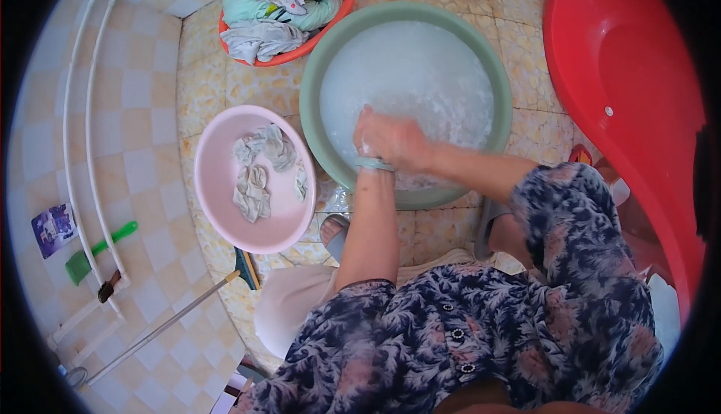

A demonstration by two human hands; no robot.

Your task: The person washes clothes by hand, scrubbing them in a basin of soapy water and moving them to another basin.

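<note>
A large green basin [502, 106] of cloudy, sudsy water [405, 61] stands on the floor in front of me. Over its near left part my two hands meet. My left hand [364, 125] is mostly covered by the right one, and a pale band [373, 164] circles my left wrist. Across that wrist lies my right hand [398, 143], smeared by motion, so its fingers cannot be made out. No cloth shows in either hand. Froth and ripples stir the water to the right of the hands.
Left of the basin, a pink basin [218, 215] holds several small wet cloths [255, 192]. Behind it stands an orange-red basin [288, 58] heaped with laundry [282, 12]. A big red tub [627, 61] curves along the right. A long-handled squeegee [246, 270] leans at the left, near white wall pipes [90, 106].
</note>
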